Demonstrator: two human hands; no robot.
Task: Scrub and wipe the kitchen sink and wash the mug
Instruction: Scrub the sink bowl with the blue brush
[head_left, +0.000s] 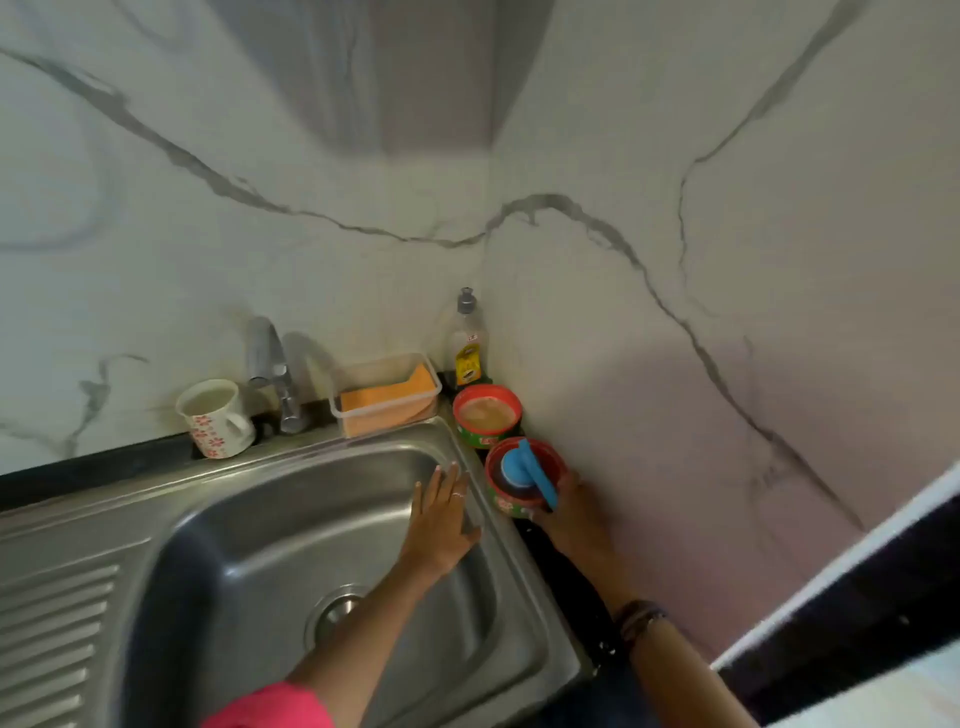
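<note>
A: One mug (215, 417), and it sits at the far left, on the worktop (93, 465) behind the sink rim, just left of the tap (275, 374). It looks unwashed to me; there seems to be something pale inside, though I cannot tell what.

B: And the sink (291, 525)?

A: One basin, one drain, with a ribbed draining board on its left. I see no foam and no running water, so I judge the scrubbing has not begun. Nearly all of the task is left: scrub, wipe, then the mug.

B: Where are the hands?

A: The left hand (441, 519) hangs over the right side of the basin near the rim, its fingers (439, 486) straight and slightly spread, holding nothing. Whether it touches the steel I cannot tell.

B: Going further right?

A: One clear plastic tray (387, 395) with one orange sponge in it behind the basin, then one bottle (466, 343) of dish liquid in the corner. In front of that stand two round red tubs: the rear tub (485, 415) open with brownish paste, the front tub (522, 478) with one blue scrubber (524, 467) resting in it.

B: And the right hand?

A: The right hand (571, 512) is at the front tub's near side, by the scrubber's handle. Its fingers are mostly hidden, so I cannot tell what grip it has. My guess is it is fetching the scrubber.
</note>
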